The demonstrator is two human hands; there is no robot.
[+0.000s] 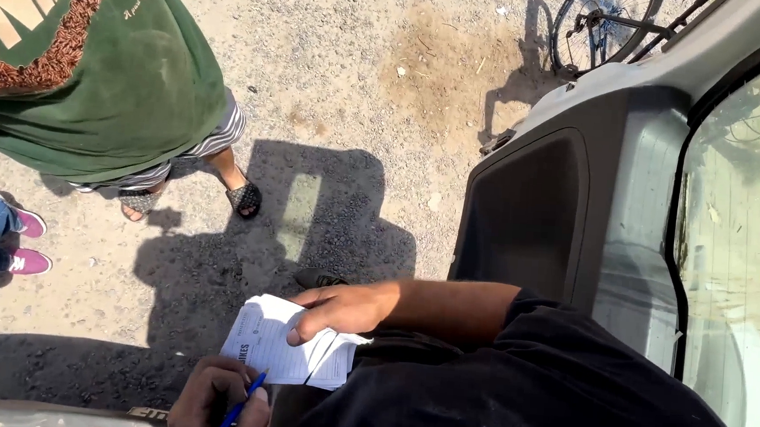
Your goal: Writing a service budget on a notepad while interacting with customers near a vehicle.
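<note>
**A:** Where is the paper from each hand?

**B:** I see the paper (275, 343) in the lower middle of the frame, over my lap. My right hand (339, 310) comes in from the right and is grasping it. The thumb is pressed on top of the sheet near its right end, and the fingers curl over the upper edge. My left hand (215, 401) is at the bottom edge of the frame, just below and left of the paper, clenched around a blue pen (241, 407).

**A:** So which hand is nearer?

**B:** The right is touching the paper. The left is just beside its lower edge, and I can't tell whether the pen tip meets the sheet or stops short.

**A:** How do the two things lie?

**B:** The paper's long axis runs left to right, dipping a little toward the lower right. The free end points at the left of the frame. The pen slants from lower left to upper right, with its tip up toward the paper's lower edge.

**A:** What's around you?

**B:** An open car hatch (574, 208) fills the right side. A person in a green shirt (116, 74) stands at the upper left on gravel ground (362, 80). Pink shoes (30, 262) show at the left edge, and a bicycle (602, 25) is along the top right.
</note>
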